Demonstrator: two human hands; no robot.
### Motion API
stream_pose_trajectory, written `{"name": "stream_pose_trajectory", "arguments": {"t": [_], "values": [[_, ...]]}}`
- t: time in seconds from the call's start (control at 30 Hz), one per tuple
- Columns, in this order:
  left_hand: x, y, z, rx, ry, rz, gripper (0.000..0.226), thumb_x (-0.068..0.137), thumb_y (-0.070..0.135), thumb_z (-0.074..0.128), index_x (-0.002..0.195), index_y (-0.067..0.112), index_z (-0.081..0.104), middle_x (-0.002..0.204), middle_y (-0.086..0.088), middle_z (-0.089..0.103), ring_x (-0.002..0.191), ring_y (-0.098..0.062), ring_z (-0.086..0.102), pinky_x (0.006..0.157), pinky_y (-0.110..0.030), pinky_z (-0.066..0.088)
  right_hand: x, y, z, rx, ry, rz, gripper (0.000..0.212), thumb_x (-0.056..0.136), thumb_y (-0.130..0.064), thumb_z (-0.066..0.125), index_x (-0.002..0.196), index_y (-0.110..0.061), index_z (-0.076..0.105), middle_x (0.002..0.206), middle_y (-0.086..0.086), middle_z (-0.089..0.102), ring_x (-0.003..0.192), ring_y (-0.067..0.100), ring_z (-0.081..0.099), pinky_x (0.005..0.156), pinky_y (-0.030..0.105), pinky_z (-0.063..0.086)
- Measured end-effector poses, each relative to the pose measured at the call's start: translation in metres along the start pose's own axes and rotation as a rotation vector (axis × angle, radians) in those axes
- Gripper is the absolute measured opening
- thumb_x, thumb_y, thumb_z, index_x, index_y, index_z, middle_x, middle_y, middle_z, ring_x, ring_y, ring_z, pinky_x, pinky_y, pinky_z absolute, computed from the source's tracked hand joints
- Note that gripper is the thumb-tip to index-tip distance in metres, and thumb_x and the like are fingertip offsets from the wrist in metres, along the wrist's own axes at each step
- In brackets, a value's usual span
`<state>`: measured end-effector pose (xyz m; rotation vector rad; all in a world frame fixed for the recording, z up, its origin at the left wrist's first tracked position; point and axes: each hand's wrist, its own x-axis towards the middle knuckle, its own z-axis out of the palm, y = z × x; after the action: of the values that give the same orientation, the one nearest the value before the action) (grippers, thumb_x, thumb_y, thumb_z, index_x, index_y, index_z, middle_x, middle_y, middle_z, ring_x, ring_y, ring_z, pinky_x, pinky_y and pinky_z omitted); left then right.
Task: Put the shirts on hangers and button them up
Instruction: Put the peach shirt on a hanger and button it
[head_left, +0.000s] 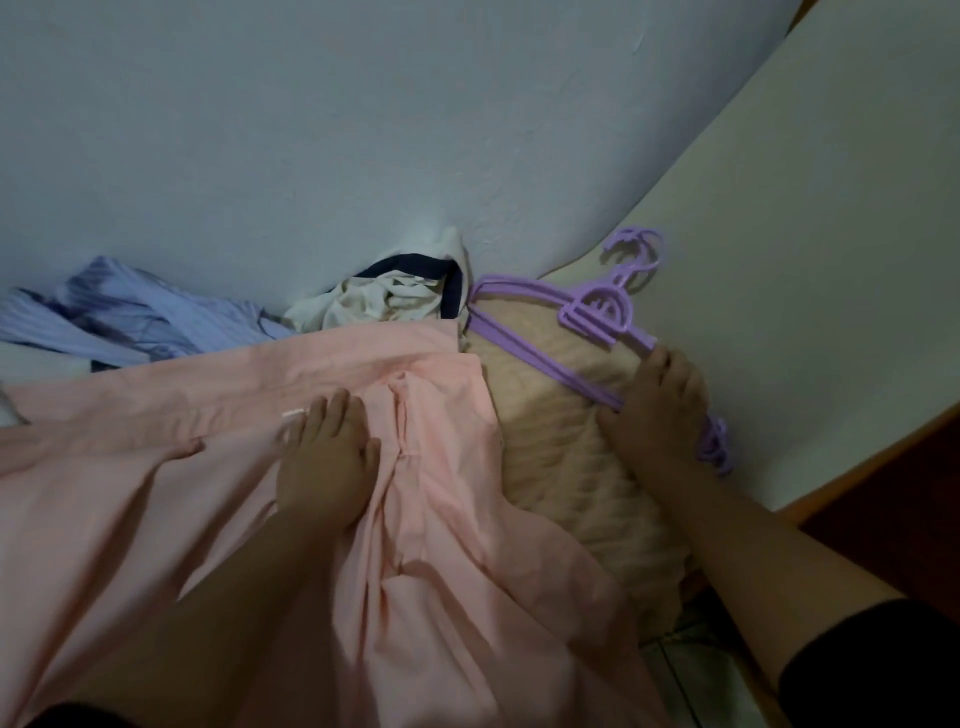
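A big pink shirt (218, 499) lies spread over the lower left and middle of the frame, full of folds. The left hand (327, 457) lies flat on top of it near the middle, with its fingers straight and spread, pressing the cloth down. To the right of the shirt is a fuzzy tan pillow (566, 457), and the shirt's edge hangs over the pillow's left side. A bunch of purple hangers (566, 322) lies stacked on the pillow, in the right middle of the frame, with the hooks pointing up and to the right. The right hand (660, 410) reaches over the pillow and grips the lower bars of the hangers, with its fingers curled on them. The hand hides part of the hangers, and a bit of purple sticks out just past its right side. Behind the pink shirt, in the middle of the frame, a white shirt (384, 301) with a dark blue trim sits in a crumpled heap against the wall (363, 130). At the left, a blue striped shirt (124, 317) lies bunched up too, and the pink shirt covers its lower edge. A pale board (810, 260) fills the right side behind the hangers. Dark sleeves show at both lower corners.
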<state>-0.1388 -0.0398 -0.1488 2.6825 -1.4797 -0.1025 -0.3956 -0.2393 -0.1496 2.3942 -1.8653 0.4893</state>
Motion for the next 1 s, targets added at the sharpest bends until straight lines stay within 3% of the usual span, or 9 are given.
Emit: {"name": "stream_pose_trajectory", "arguments": {"t": [0.2,0.3,0.47,0.6,0.77,0.87,1.0], "values": [[-0.008,-0.004,-0.016,0.027,-0.05,0.038,0.06,0.1,0.04,0.027,0.153,0.014,0.014,0.161,-0.006,0.009,0.148,-0.024,0.008,0.118,-0.042,0.007,-0.005,-0.005,-0.015,0.177,0.06,0.056,0.093,0.053,-0.042,0.081,0.125,0.006,0.045,0.121,0.028,0.048,0.106,0.043,0.048,0.091,0.049,0.04],[-0.021,-0.012,-0.027,-0.015,-0.029,0.055,0.069,0.092,0.045,0.019,0.152,0.012,0.019,0.16,-0.009,0.016,0.147,-0.026,0.014,0.118,-0.039,0.011,-0.013,-0.009,-0.021,0.261,0.084,-0.034,0.095,0.053,-0.06,0.056,0.12,0.007,0.05,0.109,0.029,0.053,0.094,0.044,0.053,0.079,0.045,0.045],[-0.05,-0.038,-0.048,-0.031,0.021,0.025,0.063,0.094,0.041,0.022,0.151,0.015,0.026,0.159,-0.007,0.02,0.147,-0.024,0.015,0.118,-0.035,0.013,-0.033,-0.036,-0.033,0.456,0.056,-0.188,0.103,0.054,-0.064,0.053,0.128,0.007,0.047,0.114,0.032,0.05,0.104,0.046,0.046,0.089,0.051,0.038],[-0.069,-0.068,-0.064,-0.033,0.053,0.006,0.08,0.081,0.048,0.011,0.147,0.008,0.033,0.156,-0.012,0.027,0.145,-0.028,0.021,0.118,-0.037,0.015,-0.051,-0.06,-0.038,0.441,-0.039,-0.392,0.1,0.054,-0.065,0.055,0.126,0.004,0.048,0.109,0.027,0.051,0.101,0.034,0.042,0.089,0.037,0.03],[-0.09,-0.106,-0.077,-0.082,0.265,-0.06,0.065,0.082,0.037,0.029,0.124,-0.002,0.059,0.131,-0.023,0.056,0.124,-0.04,0.051,0.108,-0.043,0.035,-0.069,-0.086,-0.047,0.259,-0.3,-0.599,0.108,0.056,-0.072,0.056,0.142,-0.011,0.034,0.135,0.012,0.039,0.121,0.031,0.036,0.101,0.036,0.027],[-0.096,-0.125,-0.087,-0.092,0.331,-0.216,0.061,0.087,0.034,0.032,0.131,-0.002,0.052,0.137,-0.026,0.049,0.129,-0.043,0.044,0.111,-0.049,0.03,-0.078,-0.1,-0.057,0.187,-0.388,-0.624,0.106,0.064,-0.057,0.072,0.147,-0.015,0.022,0.143,0.01,0.028,0.129,0.029,0.028,0.108,0.035,0.022],[-0.097,-0.138,-0.099,-0.182,0.283,-0.399,0.057,0.095,0.033,0.05,0.147,0.016,0.035,0.151,-0.016,0.031,0.134,-0.035,0.034,0.108,-0.044,0.025,-0.083,-0.106,-0.064,0.116,-0.377,-0.662,0.105,0.066,-0.061,0.07,0.148,-0.019,0.019,0.146,0.007,0.026,0.131,0.026,0.028,0.108,0.034,0.023]]}}
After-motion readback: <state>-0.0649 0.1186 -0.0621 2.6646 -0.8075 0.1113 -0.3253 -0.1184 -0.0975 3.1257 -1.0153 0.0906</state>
